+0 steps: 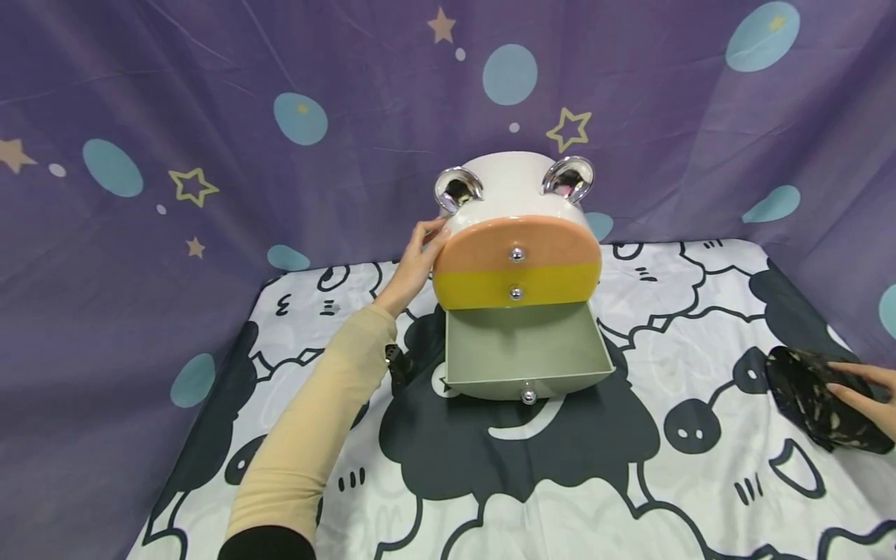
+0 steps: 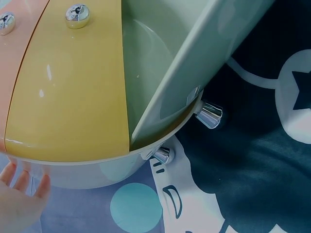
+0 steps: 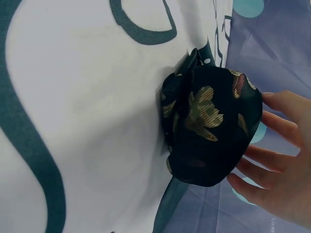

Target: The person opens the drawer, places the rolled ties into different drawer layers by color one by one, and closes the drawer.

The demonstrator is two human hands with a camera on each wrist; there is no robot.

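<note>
A white animal-shaped drawer cabinet [image 1: 516, 183] with silver ears stands at the back of the table. Its orange drawer [image 1: 516, 245] and yellow drawer [image 1: 518, 284] are closed, and its green bottom drawer [image 1: 521, 350] is pulled out and holds nothing I can see. My left hand [image 1: 423, 243] rests with straight fingers against the cabinet's left side; in the left wrist view the left hand [image 2: 22, 187] touches the white body below the yellow drawer [image 2: 73, 92]. My right hand [image 1: 850, 383] lies on a dark patterned cloth [image 1: 805, 393] at the table's right edge. In the right wrist view the right hand [image 3: 257, 141] touches the bunched cloth [image 3: 209, 131] with straight fingers.
The table carries a white cloth with black cartoon sheep [image 1: 532, 482]. A purple backdrop with stars and blue dots [image 1: 210, 117] hangs close behind and along both sides. Silver knobs [image 2: 211, 115] stick out from the drawer fronts.
</note>
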